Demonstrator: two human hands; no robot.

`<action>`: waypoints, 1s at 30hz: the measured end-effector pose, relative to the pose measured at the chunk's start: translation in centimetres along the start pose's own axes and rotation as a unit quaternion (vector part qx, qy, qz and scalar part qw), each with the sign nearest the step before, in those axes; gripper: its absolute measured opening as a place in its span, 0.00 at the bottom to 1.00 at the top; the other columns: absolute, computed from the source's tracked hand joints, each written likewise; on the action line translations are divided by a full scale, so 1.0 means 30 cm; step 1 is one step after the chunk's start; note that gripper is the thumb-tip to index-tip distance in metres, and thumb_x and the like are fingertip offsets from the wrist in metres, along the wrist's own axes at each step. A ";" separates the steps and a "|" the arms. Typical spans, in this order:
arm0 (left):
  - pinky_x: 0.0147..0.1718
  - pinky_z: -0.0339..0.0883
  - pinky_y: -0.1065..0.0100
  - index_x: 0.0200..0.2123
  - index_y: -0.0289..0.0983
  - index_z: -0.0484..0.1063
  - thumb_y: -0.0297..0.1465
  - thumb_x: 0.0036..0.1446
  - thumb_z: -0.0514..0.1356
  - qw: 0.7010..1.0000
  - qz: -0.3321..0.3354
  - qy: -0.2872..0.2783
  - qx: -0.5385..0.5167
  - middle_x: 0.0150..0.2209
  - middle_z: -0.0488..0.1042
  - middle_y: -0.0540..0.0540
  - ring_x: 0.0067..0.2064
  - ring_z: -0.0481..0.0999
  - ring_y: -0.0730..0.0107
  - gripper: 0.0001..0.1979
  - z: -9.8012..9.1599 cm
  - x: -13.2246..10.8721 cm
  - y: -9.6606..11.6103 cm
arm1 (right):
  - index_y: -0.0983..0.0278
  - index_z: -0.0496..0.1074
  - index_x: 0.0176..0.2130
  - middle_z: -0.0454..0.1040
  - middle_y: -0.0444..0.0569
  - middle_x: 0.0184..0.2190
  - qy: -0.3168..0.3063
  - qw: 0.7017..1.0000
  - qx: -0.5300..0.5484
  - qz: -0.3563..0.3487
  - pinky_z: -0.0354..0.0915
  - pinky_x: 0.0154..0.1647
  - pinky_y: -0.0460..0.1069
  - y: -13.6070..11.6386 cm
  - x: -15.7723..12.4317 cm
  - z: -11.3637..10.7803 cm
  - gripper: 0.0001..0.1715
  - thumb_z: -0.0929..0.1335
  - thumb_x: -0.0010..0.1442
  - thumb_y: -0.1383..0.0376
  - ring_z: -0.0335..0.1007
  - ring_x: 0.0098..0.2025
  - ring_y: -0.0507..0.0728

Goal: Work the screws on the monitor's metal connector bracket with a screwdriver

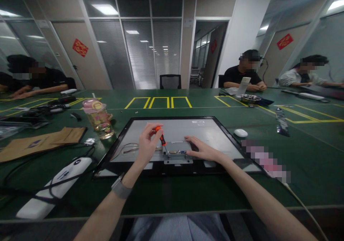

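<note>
A flat display panel (215,140) with a black frame and grey back lies face down on the table before me. Near its front edge sits a metal bracket (177,160) with a row of connector ports. My left hand (147,140) grips an orange and black screwdriver (162,139), tilted, its tip down at the left end of the bracket. My right hand (202,150) rests with fingers spread at the bracket's right side, touching it. Thin coloured cables (130,149) run left from the bracket. The screw under the tip is too small to make out.
Left of the panel stand a drink bottle (99,117), a brown paper envelope (40,142) and a white power strip (56,187) with black cable. A white earbud case (240,133) and a phone-like item (264,158) lie right. Several people sit across the green table (204,194).
</note>
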State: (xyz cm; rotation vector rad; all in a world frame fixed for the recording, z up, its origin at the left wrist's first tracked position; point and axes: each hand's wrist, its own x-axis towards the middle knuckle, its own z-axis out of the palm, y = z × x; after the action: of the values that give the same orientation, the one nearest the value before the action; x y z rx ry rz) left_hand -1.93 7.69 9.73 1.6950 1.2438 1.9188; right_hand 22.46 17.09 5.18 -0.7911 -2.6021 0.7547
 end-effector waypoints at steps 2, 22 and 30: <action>0.38 0.68 0.70 0.41 0.39 0.76 0.35 0.58 0.59 1.000 0.006 -0.004 0.009 0.38 0.71 0.46 0.38 0.72 0.71 0.10 -0.001 0.000 0.000 | 0.64 0.63 0.56 0.57 0.58 0.63 0.003 1.000 0.001 -0.003 0.50 0.64 0.63 0.002 0.000 0.001 0.36 0.63 0.60 0.43 0.52 0.64 0.66; 0.36 0.69 0.71 0.40 0.38 0.76 0.33 0.57 0.60 1.000 0.008 -0.005 0.013 0.36 0.69 0.47 0.36 0.71 0.72 0.09 -0.005 0.000 -0.005 | 0.66 0.62 0.57 0.57 0.60 0.63 -0.003 1.000 -0.003 0.002 0.52 0.63 0.59 0.002 0.001 -0.002 0.37 0.64 0.60 0.44 0.54 0.63 0.65; 0.41 0.71 0.66 0.48 0.37 0.72 0.35 0.62 0.53 0.999 -0.030 -0.020 -0.034 0.43 0.74 0.43 0.40 0.76 0.68 0.15 0.000 -0.006 0.013 | 0.67 0.61 0.58 0.56 0.60 0.63 -0.012 1.000 -0.008 0.005 0.53 0.63 0.59 -0.004 0.001 -0.007 0.38 0.64 0.60 0.44 0.53 0.63 0.65</action>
State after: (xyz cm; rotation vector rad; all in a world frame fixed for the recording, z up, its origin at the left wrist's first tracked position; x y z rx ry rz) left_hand -1.77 7.34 9.89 1.6360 1.1865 1.8624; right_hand 22.46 17.11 5.43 -0.8042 -2.6309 0.7521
